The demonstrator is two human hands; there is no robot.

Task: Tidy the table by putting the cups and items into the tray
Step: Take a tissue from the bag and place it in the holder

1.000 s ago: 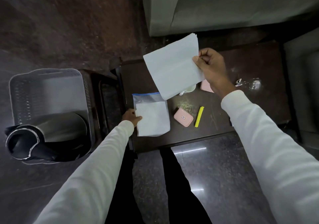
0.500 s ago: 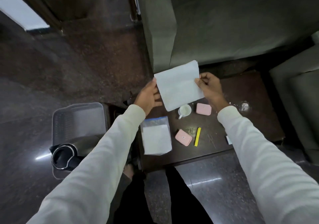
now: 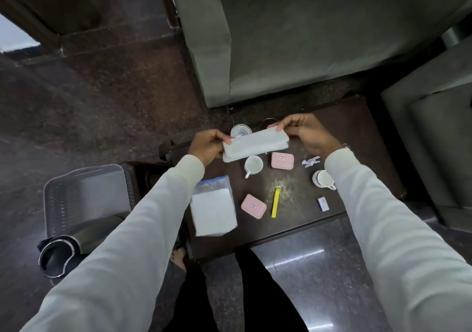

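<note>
Both hands, left hand (image 3: 208,145) and right hand (image 3: 305,133), pinch folded napkin (image 3: 255,142) mid-frame; glass (image 3: 240,129) half hidden behind, right sleeve (image 3: 383,216) clips cup (image 3: 323,179).

Our two arms in long white sleeves (image 3: 143,229) reaching to the wrists, our bare hands, our legs in black trousers (image 3: 255,293) below

The white napkin (image 3: 255,143), earlier open, is now folded narrow; left hand (image 3: 207,145) has joined its end.
</note>
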